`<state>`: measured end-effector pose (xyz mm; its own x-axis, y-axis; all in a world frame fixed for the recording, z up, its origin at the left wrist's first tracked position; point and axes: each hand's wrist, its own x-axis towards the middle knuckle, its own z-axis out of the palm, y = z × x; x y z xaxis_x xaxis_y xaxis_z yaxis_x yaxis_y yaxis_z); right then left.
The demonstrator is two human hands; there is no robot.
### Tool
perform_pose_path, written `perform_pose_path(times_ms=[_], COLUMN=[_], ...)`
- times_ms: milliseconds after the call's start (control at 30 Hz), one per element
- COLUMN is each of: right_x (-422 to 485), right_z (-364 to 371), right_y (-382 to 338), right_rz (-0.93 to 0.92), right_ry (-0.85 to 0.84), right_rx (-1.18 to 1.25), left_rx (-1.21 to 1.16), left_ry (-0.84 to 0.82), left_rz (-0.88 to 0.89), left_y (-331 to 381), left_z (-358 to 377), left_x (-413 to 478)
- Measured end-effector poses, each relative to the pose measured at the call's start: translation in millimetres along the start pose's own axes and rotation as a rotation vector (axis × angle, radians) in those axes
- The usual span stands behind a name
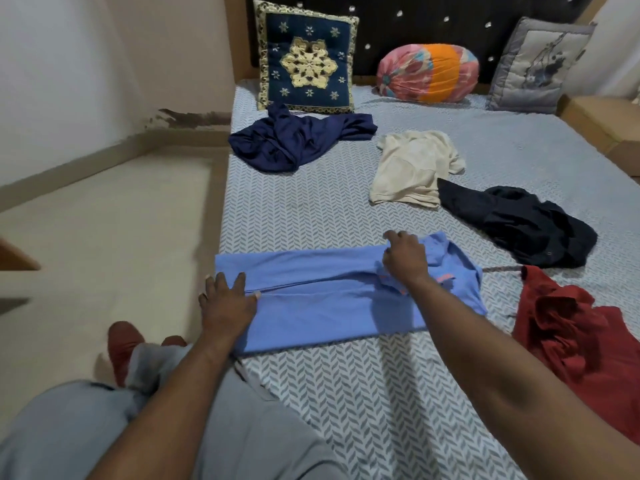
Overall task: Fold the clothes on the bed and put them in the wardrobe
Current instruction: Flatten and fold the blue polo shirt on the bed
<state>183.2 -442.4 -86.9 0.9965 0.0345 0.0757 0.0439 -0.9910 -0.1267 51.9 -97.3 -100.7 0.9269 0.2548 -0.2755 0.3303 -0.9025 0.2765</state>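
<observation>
Shirt (311,306) lies crosswise on bed (311,209), left hand (227,299) flat on its hem end, right hand (403,258) pinching the collar end.

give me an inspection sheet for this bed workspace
surface: bed, chevron-patterned sheet
job's things: light blue shirt part-folded at near edge; navy garment, cream shirt, black garment, red garment lie unfolded
clutter: navy cushion, pink-orange bolster, grey cushion by headboard
grippers: left hand presses flat on light blue shirt; right hand pinches its far fold
cables: nothing seen
surroundings: beige floor left of bed, wall beyond
</observation>
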Motion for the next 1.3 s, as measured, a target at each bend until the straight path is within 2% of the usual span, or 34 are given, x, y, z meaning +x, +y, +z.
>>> perform_pose_path(times_ms=[67, 133, 233, 367, 433, 500, 567, 667, 733, 800, 900, 1000, 1067, 1200, 1267, 1300], right_x=[0, -5, -17, -30, -35, -39, -41, -41, -37, -29, -13, 1, 2, -1, -3, -6], right_z=[10, 24, 43, 58, 54, 45, 43, 48, 47, 41, 31, 21, 17, 23, 27, 28], right_y=[-45, -93, -163, -249, -286, -314, -329, -335, -330, -317, -285, -240, -213, -183, -181, -180], right_rz=[-0.097, -0.178, -0.287, -0.41, -0.345, -0.181, -0.153, -0.182, -0.159, -0.097, 0.103, 0.236, 0.266, 0.264, 0.231, 0.184], right_ry=[-0.115, -0.228, -0.308, -0.349, -0.401, -0.515, -0.545, -0.506, -0.48, -0.503, -0.58, -0.639, -0.664, -0.667, -0.582, -0.486], right_rx=[0.063, 0.103, 0.167, 0.287, 0.342, 0.254, 0.164, 0.086, 0.146, 0.267, 0.567, 0.783, 0.765, 0.778, 0.694, 0.615], left_rx=[-0.252, -0.402, -0.398, -0.334, -0.312, -0.323, -0.348, -0.367, -0.375, -0.383, -0.44, -0.458, -0.431, -0.391, -0.385, -0.39], left_ry=[0.057, 0.054, -0.041, -0.165, -0.205, -0.216, -0.182, -0.156, -0.144, -0.109, -0.043, -0.003, -0.003, -0.14, -0.221, -0.256], left_rz=[-0.174, -0.315, -0.405, -0.372, -0.374, -0.385, -0.369, -0.334, -0.313, -0.299, -0.248, -0.101, 0.029, 0.174, 0.23, 0.253], left_y=[-8, -16, -22, -28, -31, -34, -37, -38, -36, -32, -15, 12, 30, 53, 56, 56], left_z=[-5, -10, -16, -14, -13, -12, -10, -7, -6, -6, -7, -6, 1, 21, 27, 28], left_x=[-11, -20, -31, -30, -29, -27, -26, -26, -28, -31, -40, -50, -54, -57, -56, -56])
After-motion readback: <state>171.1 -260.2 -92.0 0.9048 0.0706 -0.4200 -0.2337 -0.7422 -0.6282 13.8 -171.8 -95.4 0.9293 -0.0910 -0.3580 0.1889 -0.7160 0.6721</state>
